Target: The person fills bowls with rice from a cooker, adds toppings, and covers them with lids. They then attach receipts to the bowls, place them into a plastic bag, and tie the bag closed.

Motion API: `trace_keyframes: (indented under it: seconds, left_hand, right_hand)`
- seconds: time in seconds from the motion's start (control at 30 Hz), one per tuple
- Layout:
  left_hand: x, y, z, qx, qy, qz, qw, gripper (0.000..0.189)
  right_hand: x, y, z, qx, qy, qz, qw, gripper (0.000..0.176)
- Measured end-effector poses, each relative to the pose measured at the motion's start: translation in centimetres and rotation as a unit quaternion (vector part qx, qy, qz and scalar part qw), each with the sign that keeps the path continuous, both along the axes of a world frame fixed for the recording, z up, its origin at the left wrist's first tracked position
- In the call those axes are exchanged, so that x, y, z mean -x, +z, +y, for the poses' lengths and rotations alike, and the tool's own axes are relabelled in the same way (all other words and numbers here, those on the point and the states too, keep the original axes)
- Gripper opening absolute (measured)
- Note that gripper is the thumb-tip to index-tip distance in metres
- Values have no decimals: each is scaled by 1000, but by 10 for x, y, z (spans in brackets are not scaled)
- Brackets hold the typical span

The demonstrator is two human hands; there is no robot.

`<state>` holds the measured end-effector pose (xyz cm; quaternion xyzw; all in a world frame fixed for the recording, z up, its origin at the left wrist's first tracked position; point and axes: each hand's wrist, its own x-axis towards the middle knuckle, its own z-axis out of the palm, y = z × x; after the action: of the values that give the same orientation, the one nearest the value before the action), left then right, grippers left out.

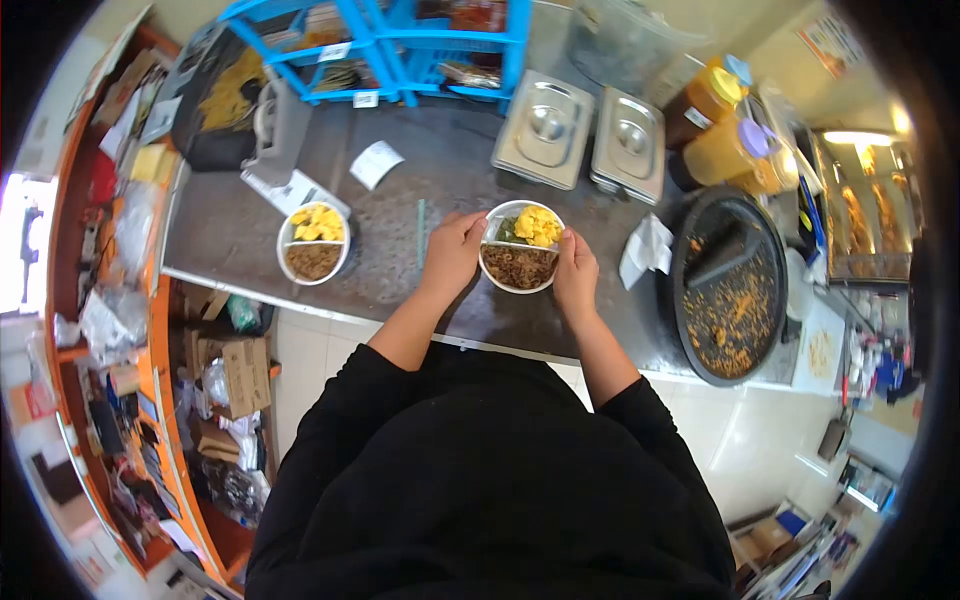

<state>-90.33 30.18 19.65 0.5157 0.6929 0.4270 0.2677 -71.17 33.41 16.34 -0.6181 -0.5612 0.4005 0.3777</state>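
Note:
A round white divided bowl point(519, 281) stands on the dark counter with yellow pieces, something green and brown shredded food in its compartments. My left hand point(455, 252) grips its left rim, fingers closed against the side. On the opposite side my right hand point(576, 272) holds the rim with thumb and fingers. Farther left, near the counter's front edge, a second divided bowl point(313, 277) holds yellow pieces above and brown food below; neither hand touches it. Between the two bowls lies a thin green strip point(421, 234).
Lidded steel containers point(545, 128) and blue racks point(405, 80) line the back. A large black pan point(682, 330) of crumbs and sauce bottles point(722, 150) stand right, beside a crumpled white paper point(646, 250). A receipt point(376, 164) lies back left; orange shelves point(160, 400) stand left.

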Motion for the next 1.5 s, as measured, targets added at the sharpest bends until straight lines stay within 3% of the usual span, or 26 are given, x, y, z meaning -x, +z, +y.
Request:
trace_keyframes:
  seconds: [0.07, 0.13, 0.33, 0.4, 0.47, 0.53, 0.57, 0.67, 0.8, 0.87, 0.93, 1.07, 1.13, 1.2, 1.27, 1.37, 1.4, 1.43, 1.5]
  left_hand:
    - [17, -2, -7, -8, 34, 44, 998, 22]
    - [32, -2, -9, -24, 68, 90, 993, 22]
    - [51, 9, -24, 12, 94, 75, 993, 31]
    - [55, 34, -45, 30, 91, 30, 995, 34]
    - [79, 49, -75, -13, 11, -38, 999, 30]
    - [111, 71, -104, 65, -40, -235, 969, 25]
    - [130, 77, -118, 102, -70, -332, 935, 24]
    - [201, 81, -154, 54, -16, -387, 921, 25]
    - [344, 66, -176, -21, 102, -347, 932, 27]
    - [428, 66, -181, -94, 153, -356, 917, 27]
    - [510, 66, -188, -99, 204, -289, 930, 26]
    - [610, 62, -214, -143, 260, -283, 912, 24]
    - [639, 59, -233, -144, 286, -272, 907, 23]
    - [661, 45, -253, -150, 316, -303, 887, 24]
    - [680, 34, -268, -161, 325, -317, 876, 25]
    - [669, 26, -288, -147, 345, -302, 876, 29]
    - [674, 34, -289, -150, 349, -276, 883, 30]
    - [672, 48, -291, -77, 381, -217, 895, 33]
    - [672, 32, -309, -59, 352, -223, 907, 32]
  right_hand:
    - [25, 5, 3, 30, 19, 7, 999, 38]
    - [46, 4, 6, -11, 33, -1, 999, 38]
    - [58, -10, 20, -24, 70, -14, 997, 40]
    - [45, -5, 19, -61, 65, -41, 995, 39]
    - [57, 55, -7, -105, -1, -31, 994, 35]
    - [49, 47, -8, -149, -9, 23, 989, 26]
    - [73, 82, -21, -85, -8, 111, 990, 22]
    - [135, 103, -17, -207, 123, 179, 954, 23]
    - [260, 142, -15, -231, 259, 254, 903, 30]
    - [325, 154, -15, -286, 322, 196, 881, 35]
    - [391, 165, -11, -345, 396, 116, 843, 37]
    - [521, 205, -18, -288, 454, 1, 843, 29]
    - [582, 225, -26, -318, 505, -30, 802, 12]
    - [634, 234, -31, -359, 556, -44, 749, 9]
    - [674, 236, -30, -410, 610, -43, 677, 17]
    - [715, 234, -30, -404, 671, -63, 619, 31]
    - [728, 231, -26, -400, 682, -66, 608, 29]
    - [741, 222, -24, -395, 691, -67, 602, 28]
    - [762, 209, -28, -362, 714, -69, 596, 26]
